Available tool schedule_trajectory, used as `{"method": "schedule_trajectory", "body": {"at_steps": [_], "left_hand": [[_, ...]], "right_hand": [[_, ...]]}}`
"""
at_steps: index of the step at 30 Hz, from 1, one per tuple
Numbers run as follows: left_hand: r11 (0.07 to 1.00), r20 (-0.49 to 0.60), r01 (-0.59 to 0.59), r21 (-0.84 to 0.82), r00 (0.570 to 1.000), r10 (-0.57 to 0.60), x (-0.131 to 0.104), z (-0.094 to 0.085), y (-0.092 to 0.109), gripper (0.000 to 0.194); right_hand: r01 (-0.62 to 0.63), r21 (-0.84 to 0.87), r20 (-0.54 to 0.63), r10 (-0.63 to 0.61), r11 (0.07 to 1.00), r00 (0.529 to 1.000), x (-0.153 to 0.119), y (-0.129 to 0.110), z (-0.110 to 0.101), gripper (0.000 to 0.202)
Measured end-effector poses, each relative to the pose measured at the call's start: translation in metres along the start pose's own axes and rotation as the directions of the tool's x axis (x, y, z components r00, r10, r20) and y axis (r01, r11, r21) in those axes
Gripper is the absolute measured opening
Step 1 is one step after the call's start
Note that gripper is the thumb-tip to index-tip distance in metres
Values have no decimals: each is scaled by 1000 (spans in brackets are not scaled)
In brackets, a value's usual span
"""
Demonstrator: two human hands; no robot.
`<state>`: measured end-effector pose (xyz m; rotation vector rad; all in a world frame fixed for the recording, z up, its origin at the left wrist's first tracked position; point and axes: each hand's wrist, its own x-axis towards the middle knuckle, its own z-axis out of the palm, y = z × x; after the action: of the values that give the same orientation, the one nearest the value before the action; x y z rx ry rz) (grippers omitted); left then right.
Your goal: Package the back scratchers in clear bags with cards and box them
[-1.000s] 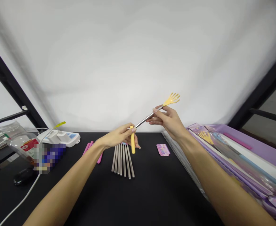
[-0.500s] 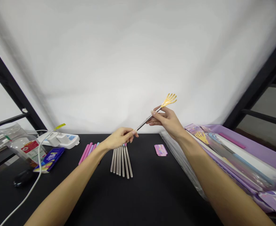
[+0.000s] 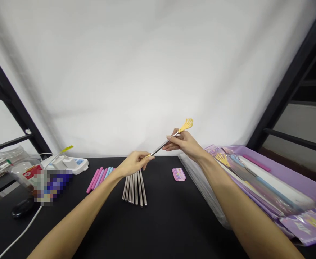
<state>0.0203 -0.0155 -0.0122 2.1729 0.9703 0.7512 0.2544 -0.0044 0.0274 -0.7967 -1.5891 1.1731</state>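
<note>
A metal rod (image 3: 160, 146) with a yellow hand-shaped head (image 3: 186, 125) is held slanting above the table, its head up and to the right. My right hand (image 3: 183, 144) pinches the rod just below the yellow head. At the rod's lower end my left hand (image 3: 136, 162) is closed on it, with a bit of yellow showing at the fingers. Several metal rods (image 3: 134, 190) lie side by side on the black table below my left hand, their far ends hidden by it. Pink, purple and blue tubes (image 3: 100, 178) lie to their left, partly behind my left forearm.
A small stack of pink cards (image 3: 179, 174) lies right of the rods. Clear plastic bags (image 3: 205, 190) and a purple bin (image 3: 290, 176) of packaged items stand at the right. On the left are a white power strip (image 3: 78, 165), a jar (image 3: 25, 172), a black mouse (image 3: 23, 208) and a cable.
Both hands have moved slightly down and left in view with the rod. The yellow head has turned, showing more from its side. The view has shifted a little.
</note>
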Motion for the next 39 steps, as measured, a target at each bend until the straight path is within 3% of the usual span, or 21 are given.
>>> {"method": "schedule_trajectory", "body": {"at_steps": [8,14,19,24,29,31,33,35,37,39], "left_hand": [[991,149,84,-109,987,-67,-3,5,3,53],[920,305,183,-345,949,-75,-3,5,-2,45],[829,294,214,-516,954,-64,2,7,-2,42],[938,185,112,-328,981,-53,4,-3,8,45],[987,120,93,-129,990,-77,1,-23,8,42],[997,104,68,-45,993,-63,0,-28,4,41],[999,88,34,41,995,-37,0,-29,1,40],[991,78,-16,129,997,6,0,-27,0,38],[967,61,-85,239,995,72,1,-23,0,34],[918,41,-165,361,986,161,2,-19,1,31]], "right_hand": [[-8,-38,137,13,999,990,-6,-1,-14,44],[-13,3,178,12,1000,984,-6,3,-15,42],[6,55,215,-18,998,977,-6,7,-1,40],[2,-78,155,10,997,988,-4,2,3,37],[-49,-68,-69,44,996,997,-6,-8,-27,43],[-51,-188,-112,30,981,993,-10,-15,-39,44],[-51,-445,-30,42,894,999,-14,-21,-45,42],[0,-679,101,94,734,990,-18,-23,-44,38],[86,-806,216,156,585,964,-19,-20,-37,35],[155,-849,298,215,506,930,-18,-13,-28,38]]}}
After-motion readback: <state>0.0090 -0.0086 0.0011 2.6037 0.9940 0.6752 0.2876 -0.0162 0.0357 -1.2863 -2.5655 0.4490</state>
